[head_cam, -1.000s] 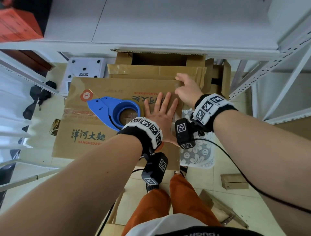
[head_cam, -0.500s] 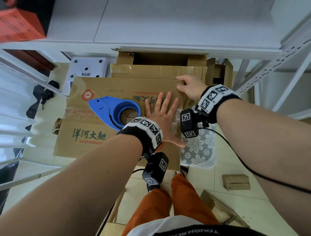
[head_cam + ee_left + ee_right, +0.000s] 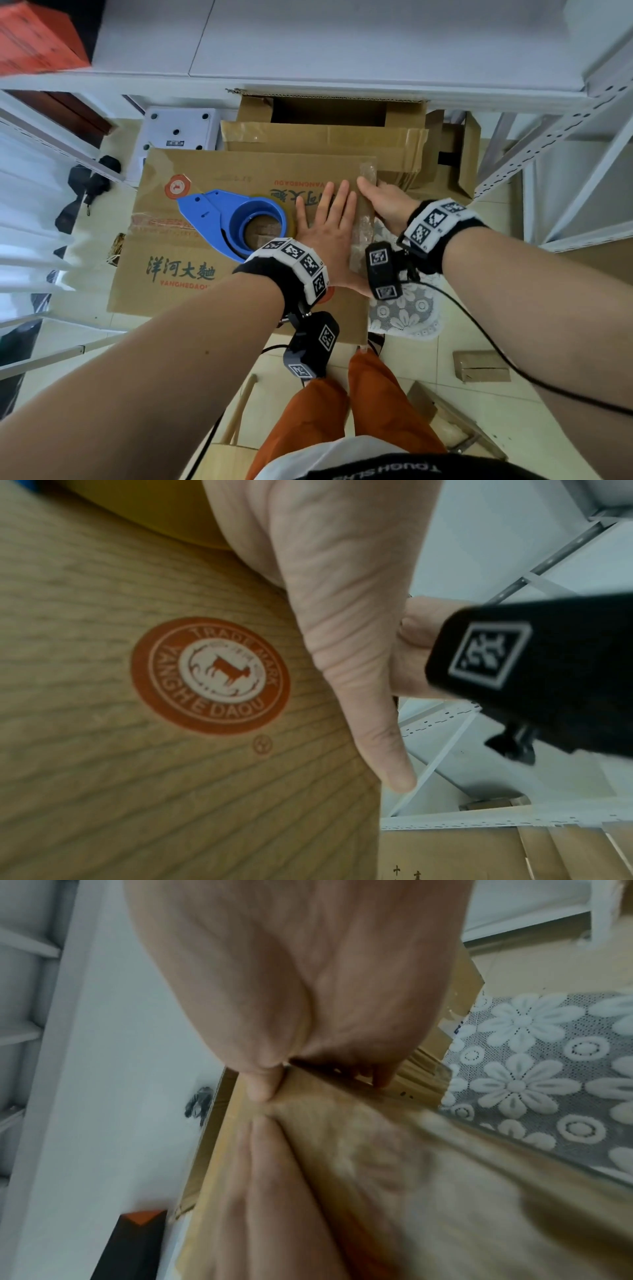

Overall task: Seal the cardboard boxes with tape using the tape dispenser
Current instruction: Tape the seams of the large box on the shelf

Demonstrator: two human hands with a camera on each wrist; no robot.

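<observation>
A brown cardboard box point(image 3: 191, 171) with red and green print lies in front of me. On its top sits the blue tape dispenser point(image 3: 236, 222), untouched. My left hand point(image 3: 325, 233) lies flat on the lid just right of it, fingers straight; the left wrist view shows its thumb point(image 3: 359, 683) spread beside the round red logo point(image 3: 210, 674). My right hand point(image 3: 380, 202) clasps the box's right edge, with the thumb point(image 3: 260, 1088) on top and the fingers point(image 3: 380, 1077) down the side. It presses on a strip of clear tape point(image 3: 368, 171) that runs along that edge.
More cardboard boxes point(image 3: 325, 137) stand behind, under a white shelf point(image 3: 342, 51). A white metal rack point(image 3: 548, 137) rises at the right. A lace floral cloth point(image 3: 404, 308) lies under the box's right side. A small carton point(image 3: 479, 366) is on the floor.
My right hand has slid along the box's right edge from the far corner towards me. The left hand and the dispenser have stayed put.
</observation>
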